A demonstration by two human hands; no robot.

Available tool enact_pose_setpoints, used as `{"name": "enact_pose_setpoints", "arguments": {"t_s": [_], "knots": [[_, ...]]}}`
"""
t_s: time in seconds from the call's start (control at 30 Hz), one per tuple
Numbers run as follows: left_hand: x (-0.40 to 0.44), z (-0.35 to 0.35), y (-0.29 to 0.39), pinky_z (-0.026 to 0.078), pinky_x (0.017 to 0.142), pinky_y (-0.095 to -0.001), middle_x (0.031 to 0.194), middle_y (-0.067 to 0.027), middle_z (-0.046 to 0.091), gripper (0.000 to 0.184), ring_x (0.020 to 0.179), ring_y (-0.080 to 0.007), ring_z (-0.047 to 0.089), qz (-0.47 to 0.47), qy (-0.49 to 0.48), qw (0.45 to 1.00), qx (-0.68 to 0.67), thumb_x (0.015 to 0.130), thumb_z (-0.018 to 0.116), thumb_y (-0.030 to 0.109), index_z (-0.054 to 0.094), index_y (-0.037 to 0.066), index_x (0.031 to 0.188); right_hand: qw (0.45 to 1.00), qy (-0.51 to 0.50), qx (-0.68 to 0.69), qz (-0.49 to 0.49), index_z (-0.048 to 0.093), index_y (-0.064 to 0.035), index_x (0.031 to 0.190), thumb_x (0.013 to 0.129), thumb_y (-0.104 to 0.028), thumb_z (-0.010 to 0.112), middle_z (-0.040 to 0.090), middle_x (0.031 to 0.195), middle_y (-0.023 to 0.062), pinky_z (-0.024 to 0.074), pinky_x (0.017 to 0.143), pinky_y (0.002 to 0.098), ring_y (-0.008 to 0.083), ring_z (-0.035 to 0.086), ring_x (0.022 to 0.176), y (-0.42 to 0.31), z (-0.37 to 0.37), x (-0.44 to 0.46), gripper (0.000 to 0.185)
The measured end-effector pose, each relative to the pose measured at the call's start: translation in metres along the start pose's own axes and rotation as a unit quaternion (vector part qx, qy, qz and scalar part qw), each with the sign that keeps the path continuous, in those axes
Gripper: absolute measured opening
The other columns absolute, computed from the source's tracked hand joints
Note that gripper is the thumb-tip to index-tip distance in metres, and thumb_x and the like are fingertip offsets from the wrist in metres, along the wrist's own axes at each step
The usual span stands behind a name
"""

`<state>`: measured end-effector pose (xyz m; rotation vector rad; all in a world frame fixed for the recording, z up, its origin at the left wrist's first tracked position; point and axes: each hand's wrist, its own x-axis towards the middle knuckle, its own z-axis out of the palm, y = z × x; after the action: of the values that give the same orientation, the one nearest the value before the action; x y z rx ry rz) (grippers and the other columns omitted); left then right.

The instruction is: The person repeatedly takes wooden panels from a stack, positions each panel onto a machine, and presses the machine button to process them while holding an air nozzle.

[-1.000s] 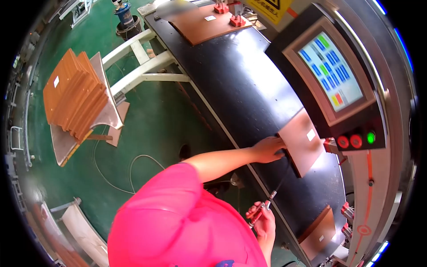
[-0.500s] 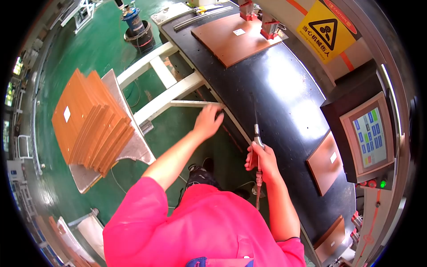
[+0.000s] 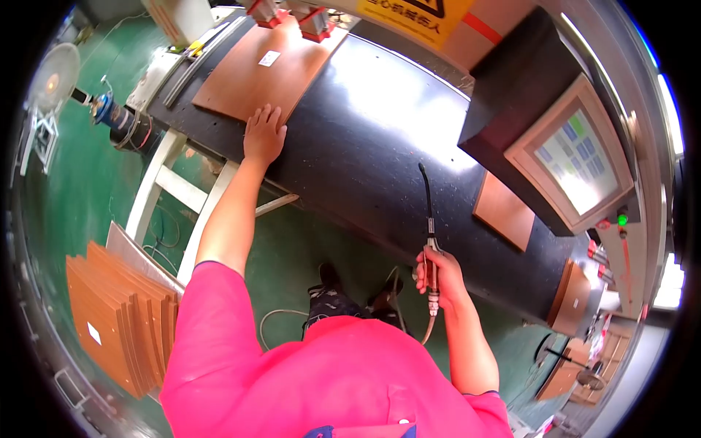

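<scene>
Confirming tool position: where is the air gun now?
In the head view, right of centre, the air gun is held in the right hand, its nozzle seen against the black table.

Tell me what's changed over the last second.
The left hand has left the middle board, swung left and now lies at the near edge of the left-hand board. The right hand still holds the hose-fed gun. The stacked boards stayed put.

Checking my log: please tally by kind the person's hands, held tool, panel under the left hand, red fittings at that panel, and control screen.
Left hand, right hand: 2
Nozzle tool: 1
Brown panel: 1
Red fittings: 2
Control screen: 1
Total: 7
</scene>
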<state>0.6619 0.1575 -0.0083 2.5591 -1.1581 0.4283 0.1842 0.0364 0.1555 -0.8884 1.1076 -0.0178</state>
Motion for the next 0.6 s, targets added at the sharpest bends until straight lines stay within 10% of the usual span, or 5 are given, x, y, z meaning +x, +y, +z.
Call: {"name": "enact_pose_setpoints", "arguments": {"t_s": [0.3, 0.5, 0.6], "knots": [[-0.104, -0.082, 0.094, 0.038, 0.105, -0.0499, 0.141, -0.0131, 0.053, 0.049, 0.128, -0.0375, 0.049, -0.009, -0.015, 0.997, -0.069, 0.087, 0.069, 0.029, 0.058, 0.013, 0.132, 0.992, 0.044, 0.098, -0.061, 0.054, -0.0010, 0.104, 0.103, -0.028, 0.051, 0.065, 0.073, 0.0126, 0.0457, 0.039, 0.0253, 0.0225, 0.067, 0.055, 0.077, -0.072, -0.059, 0.027], [-0.199, -0.109, 0.137, 0.034, 0.106, -0.0499, 0.138, -0.0160, 0.053, 0.053, 0.127, -0.0388, 0.046, -0.046, -0.045, 0.991, -0.117, 0.085, 0.072, 0.028, 0.058, 0.009, 0.132, 0.876, 0.323, 0.197, -0.298, 0.050, -0.0072, 0.101, 0.104, -0.035, 0.045, 0.064, 0.081, 0.0116, 0.0422, 0.032, 0.0238, 0.0231, 0.068, 0.056, 0.047, -0.171, -0.125, 0.029], [-0.230, -0.101, 0.134, 0.039, 0.102, -0.0453, 0.124, -0.0192, 0.051, 0.061, 0.119, -0.0359, 0.047, -0.294, 0.082, 0.935, -0.179, 0.086, 0.075, 0.038, 0.053, -0.003, 0.126, 0.820, 0.370, 0.179, -0.398, 0.050, -0.0111, 0.099, 0.104, -0.044, 0.047, 0.063, 0.078, 0.0080, 0.0420, 0.032, 0.0238, 0.0221, 0.069, 0.059, 0.001, -0.235, -0.149, 0.033]]}}
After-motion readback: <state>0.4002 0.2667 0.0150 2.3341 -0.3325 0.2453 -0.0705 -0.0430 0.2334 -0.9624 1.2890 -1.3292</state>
